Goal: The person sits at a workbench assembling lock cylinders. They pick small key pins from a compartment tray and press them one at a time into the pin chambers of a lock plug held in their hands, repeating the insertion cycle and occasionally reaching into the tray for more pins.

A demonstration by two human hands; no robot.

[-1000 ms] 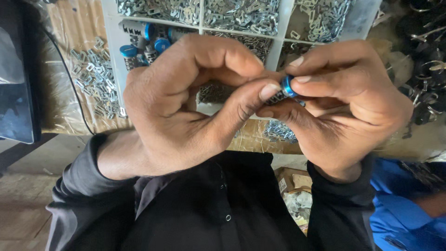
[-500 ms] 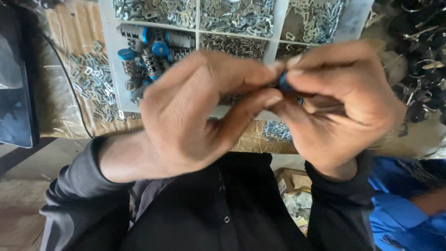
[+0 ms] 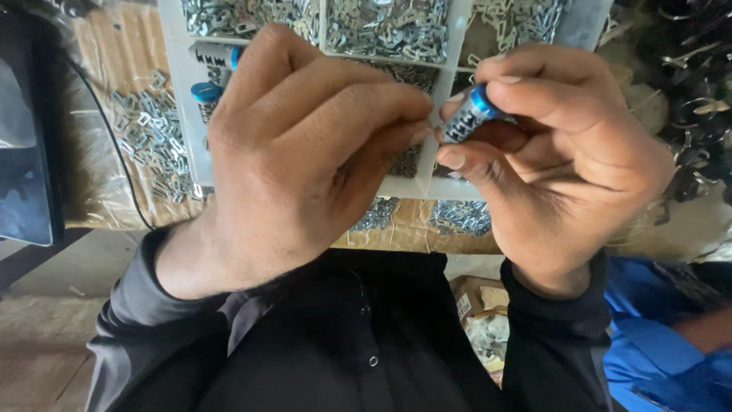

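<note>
Black sleeves fill the bottom of the frame, and just above them both hands meet at centre. The right hand has its grip clenched around a small blue-capped cylinder, held at upper centre-right over the white compartment tray. The left hand pinches toward its tip; whether anything sits in that grip cannot be told. Risk here: a slip of those fingertips could drop the part among the silver clips beyond, where it would be hard to find. Loose clips on the desk at left add clutter.
</note>
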